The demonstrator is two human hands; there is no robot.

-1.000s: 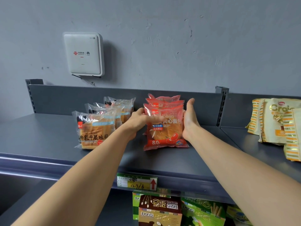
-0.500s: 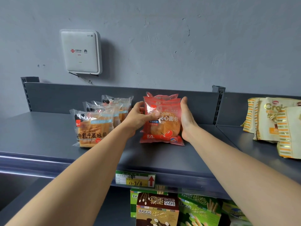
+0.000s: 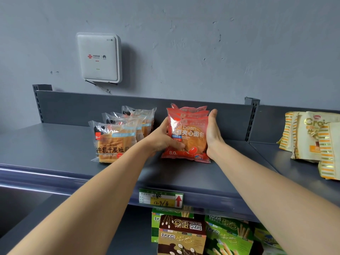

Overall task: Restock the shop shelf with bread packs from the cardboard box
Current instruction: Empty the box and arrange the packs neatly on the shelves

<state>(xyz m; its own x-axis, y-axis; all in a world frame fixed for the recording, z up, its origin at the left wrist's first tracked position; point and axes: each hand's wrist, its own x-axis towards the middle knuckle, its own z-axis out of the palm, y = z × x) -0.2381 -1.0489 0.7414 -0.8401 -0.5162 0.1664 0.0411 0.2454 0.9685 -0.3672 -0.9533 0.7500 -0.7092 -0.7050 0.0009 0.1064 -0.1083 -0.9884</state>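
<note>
Green and brown biscuit-stick boxes sit below a price tag hand-marked "12.9" beside a red arrow. On the grey shelf, red bean bread packs printed "red bean" and "8.0" stand upright. The left hand grips the front pack's left edge, thumb across its face. The right hand presses straight, closed fingers against the right side. Toast packs stand just left, with "Croi" bags at far right. A white wall unit carries China Unicom and Huawei logos.
</note>
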